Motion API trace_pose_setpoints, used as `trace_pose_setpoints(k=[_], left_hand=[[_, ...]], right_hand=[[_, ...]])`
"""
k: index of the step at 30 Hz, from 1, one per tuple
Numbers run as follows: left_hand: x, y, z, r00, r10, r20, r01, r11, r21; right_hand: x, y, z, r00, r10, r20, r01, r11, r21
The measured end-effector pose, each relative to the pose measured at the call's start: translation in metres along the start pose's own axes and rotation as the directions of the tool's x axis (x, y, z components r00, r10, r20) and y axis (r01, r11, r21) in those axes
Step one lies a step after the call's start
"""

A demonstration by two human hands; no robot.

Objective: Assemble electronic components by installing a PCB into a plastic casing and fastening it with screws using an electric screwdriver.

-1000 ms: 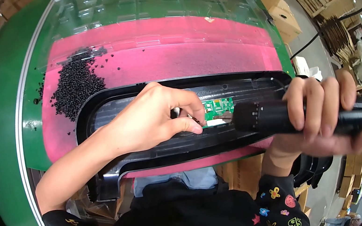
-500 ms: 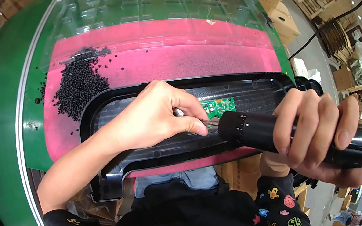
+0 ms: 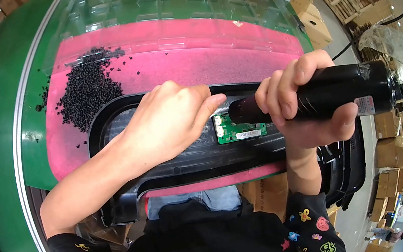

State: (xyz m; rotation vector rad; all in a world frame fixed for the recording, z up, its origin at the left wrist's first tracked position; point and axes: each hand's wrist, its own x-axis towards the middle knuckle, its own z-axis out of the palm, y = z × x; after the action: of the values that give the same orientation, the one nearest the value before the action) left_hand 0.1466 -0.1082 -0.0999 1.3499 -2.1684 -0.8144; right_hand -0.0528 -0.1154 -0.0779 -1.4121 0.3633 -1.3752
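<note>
A long black plastic housing [image 3: 193,155] lies across the pink mat, its hollow side up. Inside it sits a green circuit board [image 3: 222,134] with white connectors and a white label strip. My right hand [image 3: 296,105] grips a thick black electric screwdriver [image 3: 347,79], held sideways above the housing. Its narrower front end reaches over the top of the board; the tip itself is hidden. Close to that end is my left hand [image 3: 171,117], fingers curled in and thumb stretched toward the screwdriver. Whatever lies between these fingers is hidden.
A heap of small black screws [image 3: 87,88] is spread on the pink mat [image 3: 181,66] at the left. Clear plastic trays [image 3: 156,6] lie on the green table behind. Another black plastic part [image 3: 350,165] is at the right, and cardboard boxes [image 3: 314,23] stand farther off.
The screwdriver has swung up and away from me, now nearly level. My left hand has shifted slightly back, and more of the board's near edge shows.
</note>
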Motion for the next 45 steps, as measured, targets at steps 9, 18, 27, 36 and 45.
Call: trace_pose_setpoints(k=[9, 18, 27, 36, 45], left_hand=[[-0.002, -0.009, 0.005, 0.984, 0.138, -0.116, -0.145, 0.988, -0.055], [-0.004, -0.01, 0.002, 0.992, 0.114, -0.06, -0.116, 0.993, -0.034], [-0.001, -0.014, 0.007, 0.982, 0.155, 0.105, -0.159, 0.987, 0.03], [-0.001, -0.013, 0.004, 0.969, 0.186, 0.163, -0.195, 0.98, 0.044], [0.0, -0.013, 0.01, 0.918, 0.397, 0.012, -0.387, 0.899, -0.204]], right_hand=[[0.009, 0.007, 0.016, 0.996, 0.076, -0.04, -0.082, 0.981, -0.178], [0.023, 0.014, 0.01, 0.979, 0.134, 0.157, -0.111, 0.983, -0.144], [0.024, 0.011, 0.009, 0.978, 0.152, 0.144, -0.134, 0.982, -0.131], [0.008, 0.008, 0.004, 1.0, -0.023, -0.011, 0.023, 0.999, 0.041], [-0.001, -0.027, -0.009, 0.984, -0.179, 0.003, 0.168, 0.929, 0.329]])
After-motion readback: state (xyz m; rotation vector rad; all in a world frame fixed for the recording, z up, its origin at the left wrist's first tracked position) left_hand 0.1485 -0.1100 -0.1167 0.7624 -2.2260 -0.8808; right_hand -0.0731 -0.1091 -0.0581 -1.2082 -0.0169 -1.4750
